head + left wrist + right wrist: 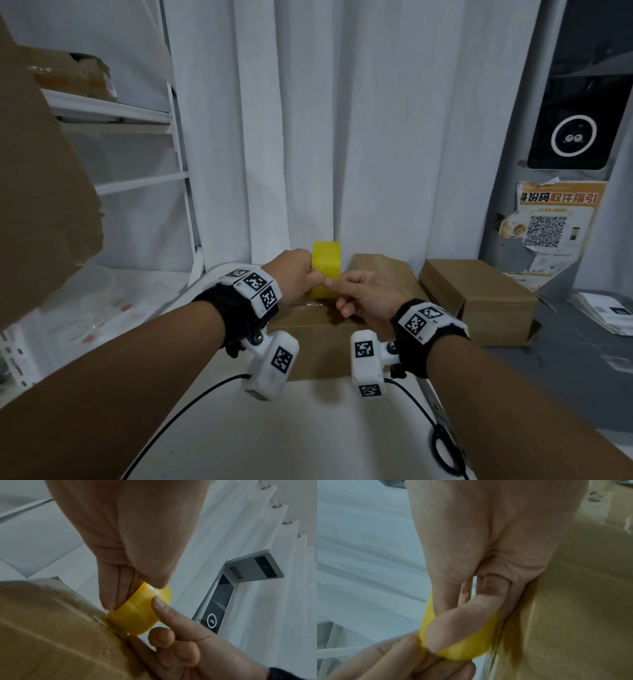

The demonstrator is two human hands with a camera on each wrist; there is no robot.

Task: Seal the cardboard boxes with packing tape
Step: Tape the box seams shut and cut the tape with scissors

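A yellow tape roll (326, 269) stands on edge on a brown cardboard box (308, 346) in front of me. My left hand (310, 274) grips the roll from the left, thumb on top and fingers through its core (116, 588). My right hand (334, 293) comes from the right, with the index fingertip (159, 604) on the roll's outer band (137, 615) and the thumb lower against it. The other fingers are curled. In the right wrist view that index finger (464, 623) lies across the yellow roll (471, 646) beside the box (573, 615).
A second closed box (479, 298) sits to the right and a third (380, 274) lies behind the roll. Scissors (445, 445) lie at the table's near right. A white curtain (342, 137) hangs behind, shelving (137, 116) stands left, and papers (609, 311) lie far right.
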